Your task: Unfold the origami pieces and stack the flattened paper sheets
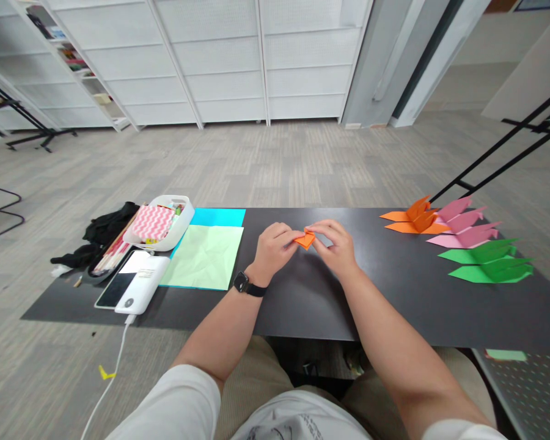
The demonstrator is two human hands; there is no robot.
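Note:
A small folded piece of orange paper (305,241) is held over the middle of the dark table, its lower corner pointing toward me. My left hand (276,246) pinches its left side between thumb and fingers; a black watch is on that wrist. On the other side, my right hand (334,244) grips the paper's right edge, fingertips at its top. Left of my hands lies a sheet of creased pale green paper (211,256), partly over blue paper (224,217).
Folded paper cranes stand at the right: orange ones (415,220), pink ones (467,229), green ones (490,266). At the left are a white basket (183,226), a black cloth (110,223), a phone (114,290) and a white power bank (144,284) with a cable.

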